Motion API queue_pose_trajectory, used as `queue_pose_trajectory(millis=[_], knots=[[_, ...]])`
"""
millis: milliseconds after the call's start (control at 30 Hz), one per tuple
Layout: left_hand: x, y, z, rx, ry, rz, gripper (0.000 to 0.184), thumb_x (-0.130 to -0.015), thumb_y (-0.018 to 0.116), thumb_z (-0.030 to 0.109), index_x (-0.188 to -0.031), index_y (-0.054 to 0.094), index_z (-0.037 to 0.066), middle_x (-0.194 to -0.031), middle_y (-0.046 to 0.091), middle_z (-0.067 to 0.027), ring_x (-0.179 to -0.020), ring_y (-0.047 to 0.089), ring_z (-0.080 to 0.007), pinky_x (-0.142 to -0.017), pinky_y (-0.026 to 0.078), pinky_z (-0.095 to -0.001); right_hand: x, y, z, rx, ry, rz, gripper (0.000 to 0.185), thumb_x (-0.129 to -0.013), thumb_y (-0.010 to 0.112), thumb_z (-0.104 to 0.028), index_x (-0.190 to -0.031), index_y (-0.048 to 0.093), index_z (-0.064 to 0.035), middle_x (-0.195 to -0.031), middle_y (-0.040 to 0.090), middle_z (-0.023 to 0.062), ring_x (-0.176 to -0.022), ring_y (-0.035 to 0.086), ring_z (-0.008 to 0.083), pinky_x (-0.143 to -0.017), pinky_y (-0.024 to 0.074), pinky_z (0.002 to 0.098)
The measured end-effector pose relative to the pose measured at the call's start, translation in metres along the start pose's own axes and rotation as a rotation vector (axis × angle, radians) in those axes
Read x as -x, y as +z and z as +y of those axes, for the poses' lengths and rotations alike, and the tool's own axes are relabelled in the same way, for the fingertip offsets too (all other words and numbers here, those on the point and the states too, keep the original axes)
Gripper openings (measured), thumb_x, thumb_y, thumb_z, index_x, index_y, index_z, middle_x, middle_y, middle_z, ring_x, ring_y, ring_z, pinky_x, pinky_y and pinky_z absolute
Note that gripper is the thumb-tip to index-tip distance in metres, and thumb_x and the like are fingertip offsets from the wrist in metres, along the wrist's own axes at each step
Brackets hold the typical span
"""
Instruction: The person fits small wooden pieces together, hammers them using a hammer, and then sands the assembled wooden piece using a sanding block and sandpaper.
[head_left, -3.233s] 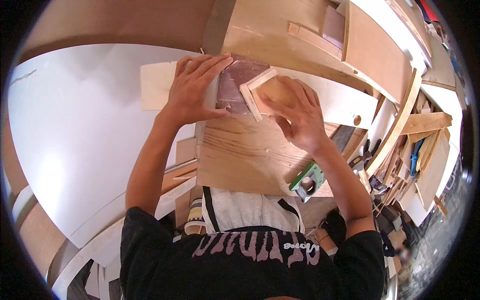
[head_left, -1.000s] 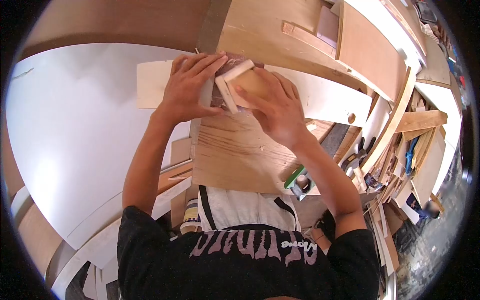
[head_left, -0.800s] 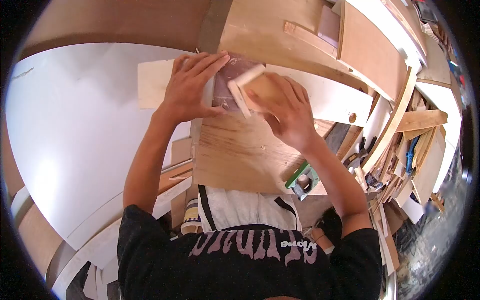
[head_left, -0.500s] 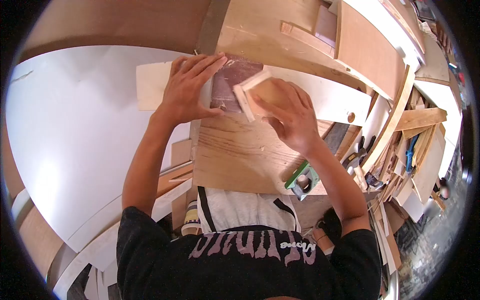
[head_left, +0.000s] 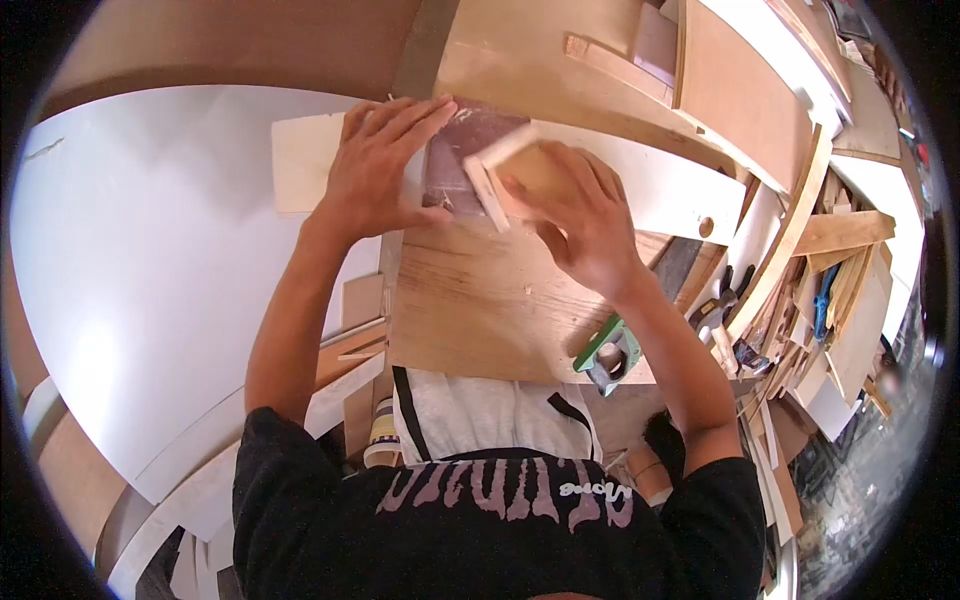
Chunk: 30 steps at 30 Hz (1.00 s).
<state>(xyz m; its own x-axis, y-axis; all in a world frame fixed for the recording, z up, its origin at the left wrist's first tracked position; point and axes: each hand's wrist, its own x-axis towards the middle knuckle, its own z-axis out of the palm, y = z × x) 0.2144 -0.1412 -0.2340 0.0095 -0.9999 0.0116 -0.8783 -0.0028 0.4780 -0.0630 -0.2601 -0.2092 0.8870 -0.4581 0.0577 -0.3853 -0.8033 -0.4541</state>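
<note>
My left hand (head_left: 378,170) lies across a long pale board (head_left: 670,185), fingers stretched and thumb spread. Its fingertips and thumb press on the left side of a dark reddish-brown sheet of sandpaper (head_left: 447,165) that has light dust on it. My right hand (head_left: 590,215) is closed around a small pale wooden piece (head_left: 488,190) with a raised edge strip, blurred by motion. That piece is tilted and rests over the right part of the sandpaper; its underside is hidden. Under the board is a plywood worktop (head_left: 480,310).
A green-edged hand plane (head_left: 608,355) sits at the worktop's front right corner. To the left spreads a large white panel (head_left: 160,260). Wood offcuts (head_left: 845,290) and pliers-like tools (head_left: 722,300) are piled at the right. Brown panels (head_left: 750,90) lie at the back.
The wooden piece and my right hand have shifted very slightly over the sandpaper. My left hand stays in place on the sheet.
</note>
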Motion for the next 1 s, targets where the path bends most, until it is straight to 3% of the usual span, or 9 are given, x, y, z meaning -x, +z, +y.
queue_pose_trajectory(millis=[167, 333, 600, 667, 833, 900, 1000], knots=[[-0.001, -0.001, 0.001, 0.01, -0.018, 0.002, 0.119, -0.052, 0.098, 0.038, -0.158, 0.047, 0.019, -0.158, 0.053, -0.0001, -0.144, 0.046, -0.0276, -0.125, 0.026, -0.0479, -0.029, 0.009, -0.017, -0.035, -0.012, 0.009, 0.069, -0.077, 0.083, -0.016, -0.14, 0.067, -0.0395, -0.154, 0.052, 0.0108, -0.137, 0.052, 0.0364, -0.115, 0.0407, 0.0491], [-0.001, 0.001, 0.0, 0.036, -0.007, 0.013, 0.118, -0.053, 0.098, 0.038, -0.158, 0.046, 0.018, -0.157, 0.053, -0.0003, -0.143, 0.046, -0.0279, -0.126, 0.026, -0.0481, 0.007, -0.011, 0.002, -0.02, 0.033, -0.075, 0.068, -0.077, 0.083, -0.016, -0.139, 0.067, -0.0394, -0.153, 0.053, 0.0106, -0.136, 0.052, 0.0363, -0.116, 0.0408, 0.0492], [0.001, 0.003, -0.001, 0.02, -0.02, 0.022, 0.117, -0.056, 0.096, 0.04, -0.159, 0.045, 0.02, -0.158, 0.052, -0.0014, -0.145, 0.045, -0.0297, -0.126, 0.025, -0.0497, -0.028, 0.008, -0.019, -0.047, -0.017, 0.027, 0.068, -0.077, 0.083, -0.014, -0.139, 0.068, -0.0375, -0.153, 0.053, 0.0122, -0.136, 0.052, 0.0371, -0.117, 0.0393, 0.0491], [0.001, 0.003, -0.001, 0.022, -0.02, 0.02, 0.117, -0.056, 0.096, 0.041, -0.159, 0.045, 0.02, -0.158, 0.052, -0.0017, -0.145, 0.045, -0.0299, -0.126, 0.025, -0.0497, -0.02, 0.001, -0.016, -0.036, 0.057, -0.072, 0.068, -0.077, 0.083, -0.013, -0.139, 0.068, -0.0382, -0.153, 0.053, 0.0113, -0.137, 0.051, 0.0369, -0.117, 0.0397, 0.0492], [0.005, 0.005, -0.003, 0.06, 0.001, 0.024, 0.117, -0.056, 0.096, 0.041, -0.159, 0.045, 0.02, -0.159, 0.052, -0.0021, -0.145, 0.045, -0.0304, -0.126, 0.025, -0.0497, -0.002, -0.002, -0.004, -0.027, 0.04, -0.066, 0.069, -0.077, 0.082, -0.013, -0.14, 0.068, -0.0389, -0.155, 0.052, 0.0107, -0.138, 0.051, 0.0365, -0.116, 0.0402, 0.0499], [0.001, 0.006, -0.004, -0.013, 0.014, 0.02, 0.125, -0.051, 0.092, 0.058, -0.16, 0.045, 0.019, -0.161, 0.05, -0.0024, -0.143, 0.047, -0.0319, -0.124, 0.027, -0.0511, -0.018, 0.003, -0.007, -0.025, 0.016, -0.028, 0.07, -0.077, 0.082, -0.013, -0.14, 0.068, -0.0391, -0.155, 0.052, 0.0108, -0.138, 0.05, 0.0365, -0.116, 0.0404, 0.0501], [0.001, 0.007, -0.006, 0.04, 0.01, 0.024, 0.125, -0.051, 0.093, 0.057, -0.16, 0.045, 0.019, -0.161, 0.05, -0.0025, -0.144, 0.046, -0.032, -0.124, 0.027, -0.0512, -0.036, 0.008, -0.013, -0.062, -0.051, -0.01, 0.069, -0.077, 0.083, -0.016, -0.14, 0.068, -0.0395, -0.154, 0.053, 0.011, -0.138, 0.051, 0.0366, -0.116, 0.0408, 0.05]])
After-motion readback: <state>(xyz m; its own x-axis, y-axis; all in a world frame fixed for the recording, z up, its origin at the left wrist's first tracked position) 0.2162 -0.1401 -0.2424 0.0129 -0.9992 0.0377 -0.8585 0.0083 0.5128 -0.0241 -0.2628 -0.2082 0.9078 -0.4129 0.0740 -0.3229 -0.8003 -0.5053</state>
